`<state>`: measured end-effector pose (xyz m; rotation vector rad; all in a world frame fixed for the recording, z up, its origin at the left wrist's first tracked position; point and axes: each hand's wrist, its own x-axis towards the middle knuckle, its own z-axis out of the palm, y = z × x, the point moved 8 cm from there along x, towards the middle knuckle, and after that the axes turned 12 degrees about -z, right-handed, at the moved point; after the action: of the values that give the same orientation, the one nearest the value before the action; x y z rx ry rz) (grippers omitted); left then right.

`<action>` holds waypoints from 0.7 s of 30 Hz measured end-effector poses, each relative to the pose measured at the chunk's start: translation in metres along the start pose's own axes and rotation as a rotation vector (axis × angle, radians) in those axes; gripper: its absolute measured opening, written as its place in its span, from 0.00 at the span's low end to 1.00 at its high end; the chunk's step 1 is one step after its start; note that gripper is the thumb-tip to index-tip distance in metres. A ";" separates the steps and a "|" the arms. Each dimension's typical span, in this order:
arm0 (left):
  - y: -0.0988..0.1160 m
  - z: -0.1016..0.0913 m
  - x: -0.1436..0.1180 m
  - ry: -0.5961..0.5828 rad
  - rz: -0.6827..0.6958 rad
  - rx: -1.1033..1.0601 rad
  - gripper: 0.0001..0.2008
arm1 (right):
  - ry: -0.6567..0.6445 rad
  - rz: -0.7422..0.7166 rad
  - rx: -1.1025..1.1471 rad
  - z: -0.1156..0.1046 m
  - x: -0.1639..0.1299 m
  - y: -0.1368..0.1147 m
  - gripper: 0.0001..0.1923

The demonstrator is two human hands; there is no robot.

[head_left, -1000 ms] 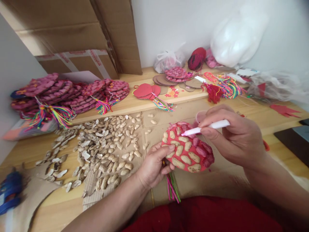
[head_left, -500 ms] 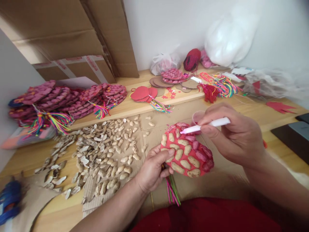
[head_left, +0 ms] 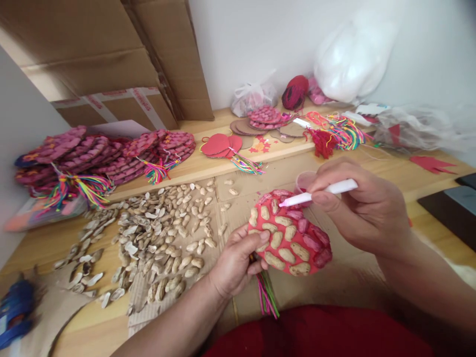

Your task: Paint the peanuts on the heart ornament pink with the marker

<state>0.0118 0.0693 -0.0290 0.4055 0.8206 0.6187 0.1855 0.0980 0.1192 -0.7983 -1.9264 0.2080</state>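
At centre, the left hand pinches the red disc at its nine-o'clock edge; bare cardboard lies beneath. Right hand, fingers curled, pinches a white pen whose tip meets the disc at twelve.

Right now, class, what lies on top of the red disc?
Peanut shells cover the red disc, some painted pink. The brush tip touches them. The left hand hides its lower-left edge.
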 end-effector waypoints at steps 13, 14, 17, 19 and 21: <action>0.001 0.001 0.000 0.008 -0.002 -0.002 0.17 | 0.002 -0.026 0.019 0.001 0.001 -0.004 0.06; 0.001 0.001 0.000 0.010 -0.006 0.000 0.17 | -0.002 -0.023 0.031 0.001 0.001 -0.003 0.06; 0.001 0.001 0.000 0.011 -0.006 0.003 0.17 | -0.006 -0.009 0.046 0.003 0.000 -0.001 0.07; 0.001 0.000 0.000 0.004 -0.005 0.005 0.17 | 0.005 -0.007 0.025 0.002 0.000 0.000 0.07; 0.000 0.000 0.001 -0.004 -0.004 0.006 0.17 | 0.013 -0.006 0.008 0.001 0.000 0.000 0.06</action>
<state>0.0123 0.0701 -0.0289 0.4101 0.8189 0.6119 0.1847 0.0982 0.1181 -0.7866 -1.9144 0.2057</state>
